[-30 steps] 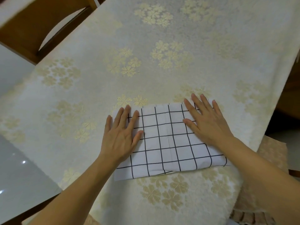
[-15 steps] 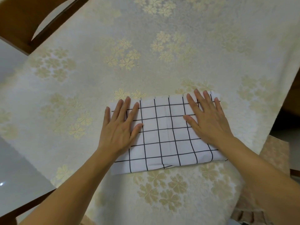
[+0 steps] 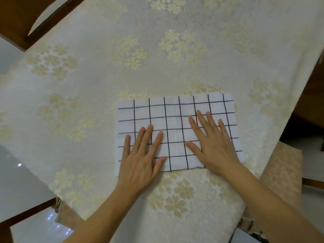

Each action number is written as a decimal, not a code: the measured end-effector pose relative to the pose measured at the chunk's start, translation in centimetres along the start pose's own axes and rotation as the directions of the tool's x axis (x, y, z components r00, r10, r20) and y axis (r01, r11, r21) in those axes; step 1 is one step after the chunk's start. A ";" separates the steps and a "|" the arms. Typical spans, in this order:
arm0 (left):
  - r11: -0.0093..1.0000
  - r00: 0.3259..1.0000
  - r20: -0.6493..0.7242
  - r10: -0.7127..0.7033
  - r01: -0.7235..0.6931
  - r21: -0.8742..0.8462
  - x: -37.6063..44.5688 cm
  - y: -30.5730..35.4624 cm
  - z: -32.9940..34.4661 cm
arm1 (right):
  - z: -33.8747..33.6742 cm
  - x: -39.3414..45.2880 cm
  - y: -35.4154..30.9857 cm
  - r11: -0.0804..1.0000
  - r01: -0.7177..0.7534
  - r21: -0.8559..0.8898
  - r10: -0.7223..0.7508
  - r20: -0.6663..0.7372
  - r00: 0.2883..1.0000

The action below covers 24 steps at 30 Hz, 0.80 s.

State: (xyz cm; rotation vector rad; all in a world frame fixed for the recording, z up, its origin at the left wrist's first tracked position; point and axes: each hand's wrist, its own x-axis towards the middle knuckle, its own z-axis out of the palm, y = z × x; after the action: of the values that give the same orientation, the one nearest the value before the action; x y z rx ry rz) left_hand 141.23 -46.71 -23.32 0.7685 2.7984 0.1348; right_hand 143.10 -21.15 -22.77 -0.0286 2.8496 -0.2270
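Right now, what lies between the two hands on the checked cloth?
Head view: only a bare, faintly creased strip of the checked cloth lies between the left hand and the right hand.

No lettering to read, checked cloth [image 3: 175, 109] bare of words, flowered tablecloth [image 3: 98, 81] likewise

a: what is the checked cloth [image 3: 177, 123] made of?
b: thin woven fabric, matt white with fine black grid lines, lying smooth, with one soft crease down the middle.
a: and beneath it?
b: a tablecloth [image 3: 84, 81] of cream cloth with a faint sheen, its gold flowers raised and rough. the chair frame [image 3: 15, 20] is smooth brown wood. the floor [image 3: 19, 183] is hard and glossy, mirroring small lights.
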 end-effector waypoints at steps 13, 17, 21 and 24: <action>0.999 1.000 0.011 -0.021 0.021 0.037 -1.1 -1.0 -0.4 | 0.3 -0.4 1.4 0.999 -0.037 -0.001 0.037 -0.086 0.996; 0.999 0.999 0.025 -0.035 0.034 0.037 -0.8 -1.0 -0.3 | 0.7 -1.3 1.6 0.999 -0.048 -0.004 0.048 -0.066 0.997; 0.998 0.998 0.029 -0.058 0.057 0.029 -1.8 -0.7 0.2 | 0.9 -1.7 1.4 0.999 -0.042 -0.018 0.041 -0.064 0.997; 0.998 0.998 0.023 -0.054 0.053 0.018 -2.2 -0.7 0.3 | 1.1 -2.1 1.3 0.999 -0.049 -0.019 0.048 -0.063 0.997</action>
State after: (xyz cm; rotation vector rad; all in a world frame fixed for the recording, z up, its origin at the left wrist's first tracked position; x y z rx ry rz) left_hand 142.79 -48.41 -23.28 0.6939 2.7983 0.0914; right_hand 145.45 -19.94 -23.48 0.0442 2.9112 -0.1924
